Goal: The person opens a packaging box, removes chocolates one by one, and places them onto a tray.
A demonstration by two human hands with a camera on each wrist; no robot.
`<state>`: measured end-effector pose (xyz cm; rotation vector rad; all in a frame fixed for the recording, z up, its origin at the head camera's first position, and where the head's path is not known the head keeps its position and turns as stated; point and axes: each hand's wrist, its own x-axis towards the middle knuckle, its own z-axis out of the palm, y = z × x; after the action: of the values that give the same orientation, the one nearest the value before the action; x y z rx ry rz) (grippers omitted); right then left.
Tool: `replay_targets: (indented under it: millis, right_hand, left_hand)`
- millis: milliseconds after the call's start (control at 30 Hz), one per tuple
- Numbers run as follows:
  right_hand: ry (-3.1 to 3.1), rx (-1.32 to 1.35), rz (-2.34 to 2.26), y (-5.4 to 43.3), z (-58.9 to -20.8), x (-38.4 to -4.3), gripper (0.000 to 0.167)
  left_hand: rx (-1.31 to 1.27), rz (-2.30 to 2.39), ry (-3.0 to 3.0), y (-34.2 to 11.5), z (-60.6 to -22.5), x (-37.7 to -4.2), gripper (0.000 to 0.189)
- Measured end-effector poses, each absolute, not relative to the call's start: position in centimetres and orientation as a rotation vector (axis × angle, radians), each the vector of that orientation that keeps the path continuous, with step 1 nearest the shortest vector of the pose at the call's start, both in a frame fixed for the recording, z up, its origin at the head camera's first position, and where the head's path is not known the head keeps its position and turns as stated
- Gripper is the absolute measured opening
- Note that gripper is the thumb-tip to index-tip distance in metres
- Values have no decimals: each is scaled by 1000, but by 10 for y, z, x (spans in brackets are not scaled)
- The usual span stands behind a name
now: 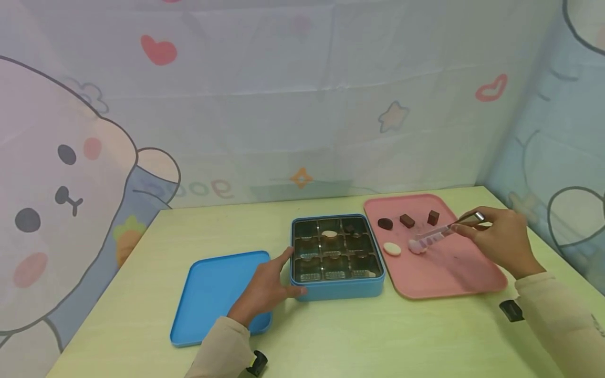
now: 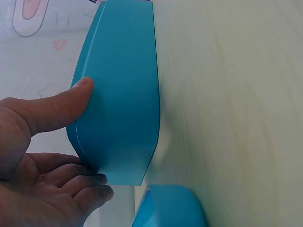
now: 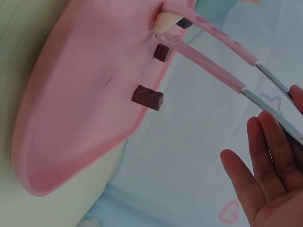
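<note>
My left hand point(image 1: 266, 287) holds the front left corner of a blue box point(image 1: 340, 290), thumb on its front wall and fingers at its left side. In the box, a clear divided tray point(image 1: 335, 265) has a white oval chocolate point(image 1: 329, 233) in the back middle compartment and a dark piece point(image 1: 350, 229) at back right. My right hand point(image 1: 506, 239) grips metal tongs with pink tips point(image 1: 427, 241). Those tips stand apart, low over a pink tray point(image 1: 454, 278), just right of another white oval chocolate point(image 1: 392, 249); in the right wrist view this chocolate point(image 3: 168, 21) appears between them.
Along the back of the pink tray lie a dark round chocolate point(image 1: 385, 223) and two brown block chocolates, one point(image 1: 407, 220) left of the other point(image 1: 433, 218). A blue lid point(image 1: 217, 294) lies left of the box. A printed cloth point(image 1: 264, 105) hangs behind the table.
</note>
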<state>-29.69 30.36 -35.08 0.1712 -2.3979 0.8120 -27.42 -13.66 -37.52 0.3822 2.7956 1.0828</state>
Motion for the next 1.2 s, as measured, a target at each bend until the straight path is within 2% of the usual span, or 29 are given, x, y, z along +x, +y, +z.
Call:
replay_targets:
  millis: [600, 1000, 1200]
  right_hand:
    - [-2340, 196, 983, 296, -328, -296, 14]
    - [-2312, 298, 1160, 242, -308, -308, 10]
    - [-2311, 384, 1105, 215, -298, -315, 10]
  left_hand:
    - [362, 1090, 2792, -136, -373, -272, 93]
    - [365, 1087, 2792, -135, -374, -272, 94]
    - [379, 1094, 2781, -132, -374, -273, 94]
